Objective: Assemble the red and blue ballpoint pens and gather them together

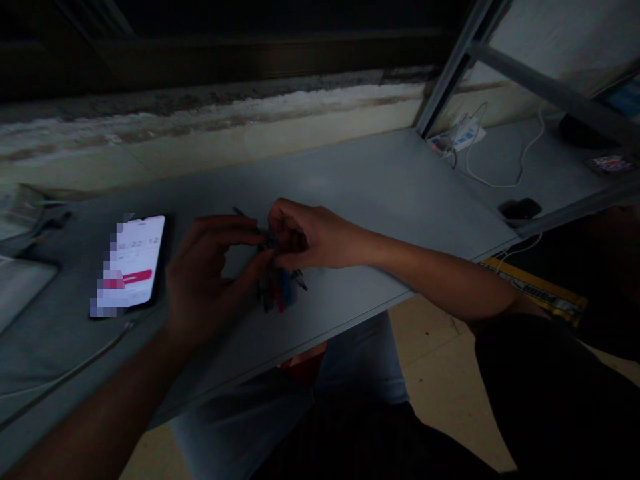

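Over the head feed, I'm pinching the far end of a bunch of pens (279, 293) with my left hand (205, 280); my right hand (320, 233) is curling against that end, its grip too dim to tell. Below the fingers, the pens' long axis is running toward the near edge of the bench (360, 180). Left of them, a phone (143, 257) is glowing.

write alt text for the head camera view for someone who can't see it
A person's left hand and right hand meet at a small bunch of slim objects, some red and blue, on a dimly lit grey desk. A lit phone lies beside the left hand.
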{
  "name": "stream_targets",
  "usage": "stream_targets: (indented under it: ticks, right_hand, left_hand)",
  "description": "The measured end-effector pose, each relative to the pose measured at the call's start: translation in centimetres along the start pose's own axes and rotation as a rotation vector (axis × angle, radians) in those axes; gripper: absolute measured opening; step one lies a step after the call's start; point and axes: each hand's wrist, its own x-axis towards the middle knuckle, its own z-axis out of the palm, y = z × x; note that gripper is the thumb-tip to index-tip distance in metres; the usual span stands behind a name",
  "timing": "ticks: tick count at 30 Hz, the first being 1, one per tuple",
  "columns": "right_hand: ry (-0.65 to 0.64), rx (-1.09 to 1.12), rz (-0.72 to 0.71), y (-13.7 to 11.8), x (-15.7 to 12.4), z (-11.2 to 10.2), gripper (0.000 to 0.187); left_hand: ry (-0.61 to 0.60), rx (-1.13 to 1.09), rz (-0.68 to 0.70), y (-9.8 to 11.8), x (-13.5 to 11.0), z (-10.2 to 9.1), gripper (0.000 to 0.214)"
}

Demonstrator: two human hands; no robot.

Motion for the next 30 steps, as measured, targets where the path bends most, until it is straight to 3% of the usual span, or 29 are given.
stream_targets:
  ticks: [5, 8, 11, 14, 19, 24, 30]
  right_hand:
    - [-0.264, 0.064, 0.036, 0.2, 0.3, -0.3, 0.028]
    - [-0.321, 0.047, 0.086, -0.1, 0.4, -0.2, 0.028]
    - [-0.298, 0.055, 0.112, -0.3, 0.3, 0.1, 0.027]
    - [-0.289, 0.092, 0.134, -0.1, 0.0, 0.4, 0.026]
    - [-0.263, 0.268, 0.140, 0.8, 0.1, 0.5, 0.017]
    - [-0.120, 0.424, 0.113, 0.7, 0.5, 0.2, 0.038]
    - [-0.014, 0.370, 0.141, -0.6, 0.3, -0.4, 0.052]
  left_hand:
    - [0.077, -0.143, 0.062, 0.9, -0.2, 0.4, 0.019]
    - [0.117, -0.247, 0.085, 1.4, -0.1, 0.6, 0.025]
    - [0.094, -0.394, -0.016, 1.6, -0.1, 0.6, 0.032]
    - [0.027, -0.456, -0.056, 1.5, -0.4, 0.4, 0.025]
    - [-0.100, -0.311, -0.034, 0.9, -1.0, -0.2, 0.017]
    - [-0.115, -0.087, 0.007, 0.4, -0.8, -0.3, 0.026]
    - [-0.168, 0.002, 0.031, 0.1, -0.7, -0.5, 0.008]
